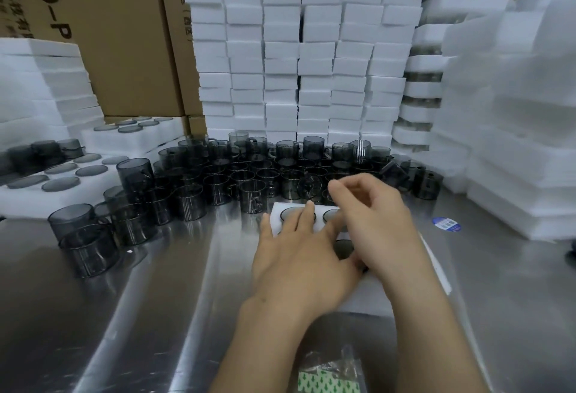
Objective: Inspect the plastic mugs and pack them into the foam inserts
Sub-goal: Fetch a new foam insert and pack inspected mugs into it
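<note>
Presses the left hand (pixel 299 249) flat, fingers straight and holding nothing, onto the white rectangular foam insert (pixel 364 296). Lies directly on the brushed steel surface (pixel 156 299), close to the body. Judged purpose of the flat palm: to pin the light foam so it neither slides nor lifts while cavities are loaded.

Hovers the right hand (pixel 374 221) over the insert's middle, fingers loosely curled, index finger raised. Cannot tell whether anything is gripped: motion blur and the left hand hide the lower fingers.

Shows three smoky grey translucent plastic mugs (pixel 291 214) already seated in round cavities, sunk to foam level so only grey discs appear. Probably seated this deep so the foam shields the walls in transit.

Keeps the loose mugs (pixel 215 188) crowded just beyond the insert, within reach for inspection, most of them standing, a few tipped over.

Holds filled foam trays (pixel 103 179) to the left, beside brown cardboard cartons (pixel 124 34). Stacks white foam blocks (pixel 280 50) in columns behind the mugs and to the right, near at hand as packing stock.

Leaves much of the insert hidden under the hands; number of free cavities unknown.
</note>
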Tool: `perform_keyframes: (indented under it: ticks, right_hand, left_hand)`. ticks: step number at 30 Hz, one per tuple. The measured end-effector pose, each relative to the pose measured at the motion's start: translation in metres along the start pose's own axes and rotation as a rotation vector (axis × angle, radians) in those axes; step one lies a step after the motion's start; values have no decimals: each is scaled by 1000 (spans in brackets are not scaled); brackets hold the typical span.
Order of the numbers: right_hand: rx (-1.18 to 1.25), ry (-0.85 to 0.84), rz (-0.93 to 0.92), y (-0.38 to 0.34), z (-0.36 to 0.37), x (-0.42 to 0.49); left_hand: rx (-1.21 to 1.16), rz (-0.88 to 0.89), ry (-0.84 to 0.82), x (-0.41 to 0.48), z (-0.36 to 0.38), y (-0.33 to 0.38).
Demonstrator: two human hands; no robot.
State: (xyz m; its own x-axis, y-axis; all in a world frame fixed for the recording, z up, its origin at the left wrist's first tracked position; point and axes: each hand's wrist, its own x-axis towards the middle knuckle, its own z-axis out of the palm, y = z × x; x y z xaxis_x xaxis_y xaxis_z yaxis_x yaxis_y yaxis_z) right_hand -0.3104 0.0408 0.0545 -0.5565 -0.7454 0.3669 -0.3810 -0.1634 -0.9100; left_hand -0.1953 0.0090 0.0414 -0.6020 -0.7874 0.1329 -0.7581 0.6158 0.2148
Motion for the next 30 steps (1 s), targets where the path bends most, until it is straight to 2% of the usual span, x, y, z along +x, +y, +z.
perform_keyframes:
  ticks: [4,7,9,13,15,19,23,26,28,30]
  right_hand:
    - [-301,-15,35,6,6,-1]
    - [-224,-103,61,3,6,1]
    - [-137,-164,62,1,-7,9]
    - [-423,-23,-119,19,-61,41]
    - [-485,24,-100,40,-83,58]
    - [-378,55,21,89,-103,71]
    - [-434,48,50,106,-106,78]
    - [-385,14,37,107,-114,82]
    - [-403,-18,52,114,-119,85]
    - [-469,-47,69,119,-118,88]
  left_hand:
    - [-45,71,9,-4,-4,-2]
    - [-221,185,86,-9,-10,-21]
    - [-405,149,146,-11,-13,-50]
    - [-642,-29,245,-23,2,-104]
    - [-707,-34,185,-27,8,-102]
    - [-741,30,128,-32,4,-79]
    - [-1174,75,71,-43,-2,-42]
    - [-1512,-60,77,-43,-5,-7]
    - [-1663,-148,151,-36,-19,4]
    - [-1771,-164,207,-25,-49,-3]
